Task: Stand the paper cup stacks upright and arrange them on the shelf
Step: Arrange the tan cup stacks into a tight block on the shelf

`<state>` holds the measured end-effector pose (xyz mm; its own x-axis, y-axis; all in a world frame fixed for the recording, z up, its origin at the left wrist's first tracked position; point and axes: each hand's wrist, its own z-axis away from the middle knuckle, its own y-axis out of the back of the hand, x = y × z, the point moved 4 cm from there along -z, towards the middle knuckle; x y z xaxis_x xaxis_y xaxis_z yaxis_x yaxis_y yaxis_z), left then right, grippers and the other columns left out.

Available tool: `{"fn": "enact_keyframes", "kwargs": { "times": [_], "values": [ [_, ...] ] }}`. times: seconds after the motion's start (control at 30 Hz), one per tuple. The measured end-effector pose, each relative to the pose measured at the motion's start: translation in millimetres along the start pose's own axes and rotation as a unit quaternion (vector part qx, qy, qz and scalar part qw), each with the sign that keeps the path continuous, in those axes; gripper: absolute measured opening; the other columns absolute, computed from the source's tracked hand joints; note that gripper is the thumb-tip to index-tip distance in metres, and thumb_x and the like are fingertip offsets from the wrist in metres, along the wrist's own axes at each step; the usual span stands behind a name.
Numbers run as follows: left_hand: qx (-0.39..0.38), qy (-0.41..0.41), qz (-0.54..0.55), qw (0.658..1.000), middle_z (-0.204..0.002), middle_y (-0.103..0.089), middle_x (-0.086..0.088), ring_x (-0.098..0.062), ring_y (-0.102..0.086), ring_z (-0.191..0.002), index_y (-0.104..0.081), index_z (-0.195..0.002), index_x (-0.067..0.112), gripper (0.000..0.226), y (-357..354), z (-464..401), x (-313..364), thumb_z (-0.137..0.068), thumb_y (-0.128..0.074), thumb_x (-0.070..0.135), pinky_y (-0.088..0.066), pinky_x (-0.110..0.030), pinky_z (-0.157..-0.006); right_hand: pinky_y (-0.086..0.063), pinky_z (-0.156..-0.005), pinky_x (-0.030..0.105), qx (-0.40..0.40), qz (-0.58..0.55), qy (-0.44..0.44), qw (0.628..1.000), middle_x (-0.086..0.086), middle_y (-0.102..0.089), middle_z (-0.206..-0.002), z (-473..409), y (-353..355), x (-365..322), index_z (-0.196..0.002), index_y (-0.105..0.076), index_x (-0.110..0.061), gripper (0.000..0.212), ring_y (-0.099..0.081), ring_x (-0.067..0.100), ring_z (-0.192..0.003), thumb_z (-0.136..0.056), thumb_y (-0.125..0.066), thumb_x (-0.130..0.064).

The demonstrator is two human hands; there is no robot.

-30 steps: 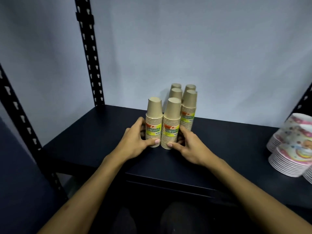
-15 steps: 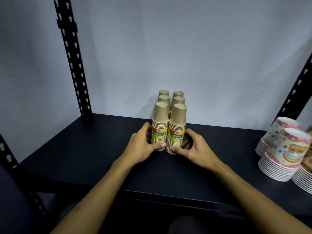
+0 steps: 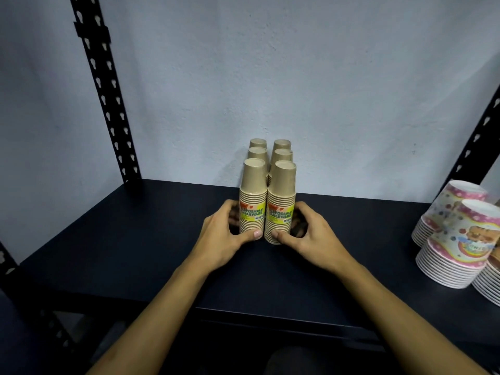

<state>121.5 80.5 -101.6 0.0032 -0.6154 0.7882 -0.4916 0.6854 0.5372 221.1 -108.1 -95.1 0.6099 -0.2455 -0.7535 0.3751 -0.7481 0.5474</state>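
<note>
Dark shelf (image 3: 135, 239) under both hands, running back to a pale wall. Off to the right of the right hand, well apart: patterned cup stacks (image 3: 460, 239), mouths down. Between the hands: six brown paper cup stacks (image 3: 267, 190), two columns of three, back pair near the wall. All upright, long axis vertical, mouths down, closed bottoms pointing up, yellow labels facing the person.

Left hand (image 3: 221, 239) curled round the base of the front left stack (image 3: 253, 201), thumb across its front at the bottom rim. Right hand (image 3: 311, 239) curled the same way round the front right stack (image 3: 281, 204), thumb on its lower front. Front pair touching side by side.

Step in hand, by the look of it: squaring up the front pair against the rows behind, close to the end of the arranging. Next move probably calls for letting go gently, fingers sliding out sideways and not upward, so as not to tip the tall, narrow, light stacks.
</note>
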Motion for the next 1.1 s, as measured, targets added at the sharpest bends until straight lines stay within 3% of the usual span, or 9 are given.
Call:
{"fn": "enact_keyframes", "kwargs": {
  "times": [0.4, 0.57, 0.67, 0.9, 1.1],
  "values": [
    [-0.008, -0.009, -0.025, 1.000, -0.116, -0.067, 0.013, 0.002, -0.062, -0.103, -0.052, -0.132, 0.028, 0.065, -5, 2, 1, -0.078, -0.083, 0.045, -0.048, -0.014, -0.083, -0.055, -0.077, 0.027, 0.031, -0.024, -0.015, 0.999, -0.008, -0.065, -0.107, -2, 2, 7, -0.122, -0.049, -0.028, 0.061, -0.064, 0.011, -0.095, -0.074, -0.086, -0.040],
    [-0.009, 0.006, -0.081, 0.997, -0.120, -0.065, 0.009, -0.007, -0.060, -0.111, -0.049, -0.130, 0.037, 0.073, -9, -2, -6, -0.070, -0.072, 0.071, -0.056, -0.039, -0.093, -0.056, -0.076, 0.030, 0.041, -0.019, -0.017, 0.999, -0.005, -0.064, -0.102, -3, 1, 10, -0.131, -0.038, -0.028, 0.074, -0.066, 0.010, -0.093, -0.075, -0.086, -0.039],
    [-0.007, 0.010, -0.105, 0.994, -0.123, -0.064, 0.008, -0.010, -0.060, -0.114, -0.046, -0.128, 0.041, 0.077, -10, -3, -7, -0.065, -0.063, 0.081, -0.057, -0.042, -0.093, -0.055, -0.075, 0.028, 0.043, -0.018, -0.018, 0.999, -0.006, -0.065, -0.102, -4, 1, 10, -0.130, -0.039, -0.028, 0.074, -0.066, 0.011, -0.093, -0.075, -0.086, -0.039],
    [-0.001, 0.017, -0.126, 0.992, -0.124, -0.063, 0.004, -0.015, -0.059, -0.116, -0.048, -0.131, 0.036, 0.074, -11, -4, -6, -0.071, -0.069, 0.074, -0.055, -0.044, -0.094, -0.053, -0.077, 0.022, 0.042, -0.001, -0.021, 0.999, -0.011, -0.065, -0.106, -4, 1, 8, -0.117, -0.051, -0.024, 0.054, -0.064, 0.010, -0.095, -0.077, -0.085, -0.036],
    [-0.001, 0.026, -0.143, 0.989, -0.127, -0.059, -0.001, -0.019, -0.057, -0.120, -0.047, -0.137, 0.032, 0.074, -12, -5, -8, -0.077, -0.071, 0.068, -0.054, -0.043, -0.096, -0.049, -0.074, 0.019, 0.035, 0.000, -0.023, 0.999, -0.013, -0.064, -0.107, -3, 1, 6, -0.120, -0.051, -0.025, 0.053, -0.063, 0.007, -0.096, -0.079, -0.084, -0.035]
  ]
}}
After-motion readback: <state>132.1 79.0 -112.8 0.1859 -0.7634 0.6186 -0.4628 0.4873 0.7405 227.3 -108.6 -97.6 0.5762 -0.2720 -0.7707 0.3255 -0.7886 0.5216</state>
